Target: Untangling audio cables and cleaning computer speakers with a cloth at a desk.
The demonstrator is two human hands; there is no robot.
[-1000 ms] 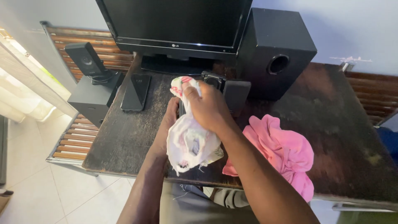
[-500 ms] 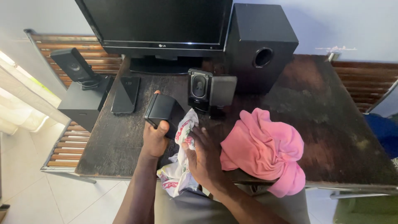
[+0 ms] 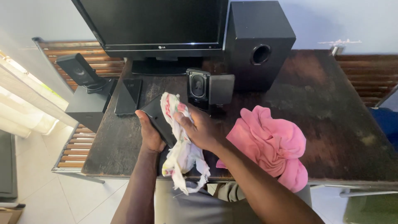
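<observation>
Left hand (image 3: 149, 135) clenched around small black speaker (image 3: 156, 118), tilted, raised just above near edge of dark wooden table (image 3: 331, 124). Right hand (image 3: 199, 130) gripping white printed cloth (image 3: 180, 149), pressed against speaker's face; cloth tail hanging below table edge. Second small speaker (image 3: 198, 88) upright just behind, near monitor (image 3: 153, 25) and subwoofer box (image 3: 257, 41). Pink cloth (image 3: 271, 143) bunched to right, near right forearm. Black phone (image 3: 127, 96) flat at left. Another speaker (image 3: 78, 72) on black box beyond table's left edge.
</observation>
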